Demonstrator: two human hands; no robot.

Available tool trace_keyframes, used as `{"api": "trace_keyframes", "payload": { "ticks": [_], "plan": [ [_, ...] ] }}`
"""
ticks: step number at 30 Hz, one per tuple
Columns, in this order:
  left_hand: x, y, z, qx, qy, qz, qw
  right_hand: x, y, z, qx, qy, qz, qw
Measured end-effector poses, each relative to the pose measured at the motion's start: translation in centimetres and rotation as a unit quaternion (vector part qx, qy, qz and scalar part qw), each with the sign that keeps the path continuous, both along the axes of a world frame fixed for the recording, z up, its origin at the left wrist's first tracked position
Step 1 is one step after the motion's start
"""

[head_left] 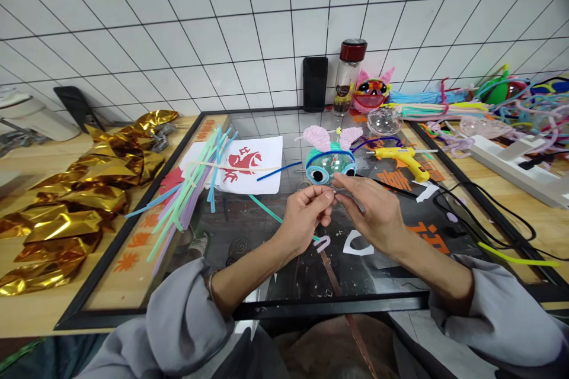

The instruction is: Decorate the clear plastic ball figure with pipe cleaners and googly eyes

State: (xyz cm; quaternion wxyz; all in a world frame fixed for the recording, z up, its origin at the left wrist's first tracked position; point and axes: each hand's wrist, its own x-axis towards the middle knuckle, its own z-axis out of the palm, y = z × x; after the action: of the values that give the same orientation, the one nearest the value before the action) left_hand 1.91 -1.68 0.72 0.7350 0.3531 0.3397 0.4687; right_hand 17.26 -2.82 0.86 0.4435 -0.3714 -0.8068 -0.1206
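My left hand [309, 213] and my right hand [376, 210] meet over the middle of the glass-topped board, fingertips pinched together. Whatever lies between the fingers is too small to make out. Just beyond them stands a clear ball figure [331, 163] with round black-and-white eyes, a blue band and pink fuzzy ears; the hands partly cover its lower edge. A green pipe cleaner [265, 208] runs toward my left hand, and a bent lilac pipe cleaner [322, 243] lies below it. Near my right wrist is a white paper cutout [358, 244].
A pipe cleaner bundle [189, 189] crosses a printed white sheet [262, 151] at left, beside gold foil [66, 219]. At right lie a yellow glue gun [402, 163], black cable [484, 192] and power strip [520, 169]. A bottle [347, 83] and phone [315, 84] stand behind.
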Motion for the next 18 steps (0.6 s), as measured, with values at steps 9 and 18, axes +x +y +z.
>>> {"api": "trace_keyframes", "payload": {
  "ticks": [9,18],
  "plan": [
    [-0.3,0.1,-1.4,0.108,0.117,0.019,0.987,0.1,0.1,0.4,0.009,-0.055,-0.021,0.998],
    [-0.9,0.3,-0.8,0.203,0.281,-0.02,0.938,0.1,0.0,-0.5,0.046,-0.151,-0.035,0.987]
  ]
}}
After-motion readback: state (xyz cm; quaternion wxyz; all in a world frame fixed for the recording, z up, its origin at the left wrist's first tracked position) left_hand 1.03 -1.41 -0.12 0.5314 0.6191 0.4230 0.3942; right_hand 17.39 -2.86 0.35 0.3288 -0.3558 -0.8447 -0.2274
